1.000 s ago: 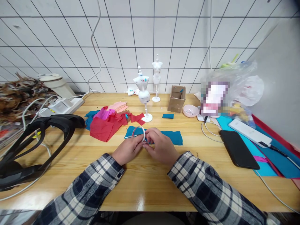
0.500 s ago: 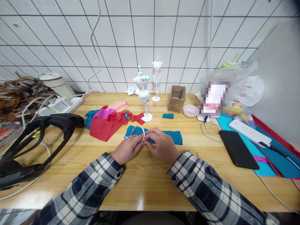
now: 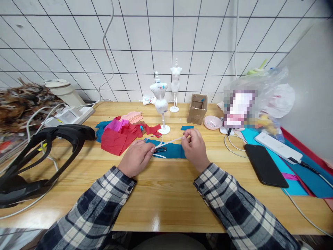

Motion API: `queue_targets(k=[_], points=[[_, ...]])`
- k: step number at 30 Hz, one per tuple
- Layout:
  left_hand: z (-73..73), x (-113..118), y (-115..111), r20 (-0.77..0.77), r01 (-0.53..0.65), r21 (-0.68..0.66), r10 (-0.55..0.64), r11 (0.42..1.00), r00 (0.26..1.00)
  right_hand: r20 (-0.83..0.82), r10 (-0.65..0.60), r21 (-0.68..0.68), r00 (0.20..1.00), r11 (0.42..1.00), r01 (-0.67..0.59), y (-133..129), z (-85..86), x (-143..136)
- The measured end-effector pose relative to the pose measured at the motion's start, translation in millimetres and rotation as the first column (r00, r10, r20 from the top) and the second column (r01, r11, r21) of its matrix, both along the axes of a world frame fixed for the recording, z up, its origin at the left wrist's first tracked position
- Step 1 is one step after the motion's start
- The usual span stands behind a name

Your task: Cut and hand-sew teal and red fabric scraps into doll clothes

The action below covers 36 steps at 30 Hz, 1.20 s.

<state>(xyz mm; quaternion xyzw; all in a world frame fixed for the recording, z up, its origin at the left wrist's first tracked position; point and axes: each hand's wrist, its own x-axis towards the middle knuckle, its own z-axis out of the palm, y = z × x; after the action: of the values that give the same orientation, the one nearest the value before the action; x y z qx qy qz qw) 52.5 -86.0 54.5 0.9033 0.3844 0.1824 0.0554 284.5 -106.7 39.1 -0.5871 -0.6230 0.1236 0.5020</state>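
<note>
At the far left of the wooden surface (image 3: 161, 194), well away from the white mannequin stand (image 3: 161, 104), lie a black headset (image 3: 44, 152) and, behind it, a white power strip (image 3: 70, 116). Nearer the stand, just to its left, a heap of red, pink and magenta cloth scraps (image 3: 121, 133) rests on the wood. The left hand (image 3: 137, 158) sits in front of the stand, fingers curled, pinching one end of a white ribbon (image 3: 170, 141) against the surface. Just beside those fingertips a small black clip (image 3: 160, 149) lies on a teal cloth strip (image 3: 170, 151), which stretches across in front of the stand. The ribbon runs from the left hand up and rightward, pulled taut, to the right hand (image 3: 195, 149), which grips its other end between thumb and fingers, raised a little above the teal strip. Right of the stand stand a small cardboard box (image 3: 197, 109) and a pink dish (image 3: 212, 122). Farther right lies a black phone (image 3: 265, 165) beside a white cable (image 3: 234, 149).
</note>
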Motion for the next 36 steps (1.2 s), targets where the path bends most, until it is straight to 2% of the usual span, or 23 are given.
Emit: queue_targets(k=[4, 9, 10, 12, 15, 17, 23, 27, 30, 33, 36], points=[[0.2, -3.9, 0.7, -0.022, -0.097, 0.037, 0.098, 0.995, 0.995, -0.033, 0.026, 0.017, 0.999, 1.0, -0.026, 1.8, 1.0, 4.8], [-2.4, -15.0, 6.0, 0.152, -0.24, -0.008, 0.239, 0.971, 0.959, -0.083, -0.062, 0.156, 0.995, 0.985, 0.074, -2.0, 8.8, 8.6], [-2.4, -16.4, 7.1, 0.146, -0.224, 0.017, 0.219, 0.974, 0.965, -0.052, -0.05, 0.197, 0.997, 0.979, 0.059, -3.3, 10.6, 8.2], [-2.2, -15.7, 7.3, 0.071, -0.125, 0.091, 0.119, 0.988, 0.99, 0.119, 0.063, 0.249, 0.991, 0.964, -0.091, -6.7, 12.8, 4.2], [-3.1, -7.6, 2.9, -0.057, 0.052, 0.17, -0.042, 0.984, 0.997, 0.43, 0.294, 0.138, 0.854, 0.913, -0.384, -12.4, 10.2, -7.7], [-5.4, -2.2, -1.0, -0.075, 0.092, 0.205, -0.078, 0.974, 0.994, 0.495, 0.373, 0.057, 0.785, 0.887, -0.458, -14.8, 5.1, -15.3], [-11.3, -1.6, -3.8, 0.022, 0.011, 0.214, -0.016, 0.977, 1.0, 0.455, 0.374, 0.028, 0.808, 0.901, -0.433, -14.9, -2.4, -19.5], [-9.1, -0.7, -2.7, 0.02, 0.154, 0.162, -0.159, 0.975, 0.987, 0.333, 0.384, 0.083, 0.861, 0.898, -0.432, -14.9, 2.1, -17.6], [-6.3, 1.1, -2.9, 0.039, 0.268, 0.097, -0.273, 0.959, 0.961, 0.301, 0.44, 0.039, 0.846, 0.881, -0.472, -12.9, -0.1, -16.7], [-3.7, 0.5, -3.7, 0.054, 0.298, 0.029, -0.299, 0.954, 0.953, 0.346, 0.462, -0.049, 0.816, 0.878, -0.476, -8.4, -6.7, -15.5], [-2.1, -2.8, -3.8, 0.071, 0.29, -0.019, -0.288, 0.957, 0.955, 0.373, 0.444, -0.051, 0.815, 0.887, -0.459, -4.6, -11.1, -13.7]])
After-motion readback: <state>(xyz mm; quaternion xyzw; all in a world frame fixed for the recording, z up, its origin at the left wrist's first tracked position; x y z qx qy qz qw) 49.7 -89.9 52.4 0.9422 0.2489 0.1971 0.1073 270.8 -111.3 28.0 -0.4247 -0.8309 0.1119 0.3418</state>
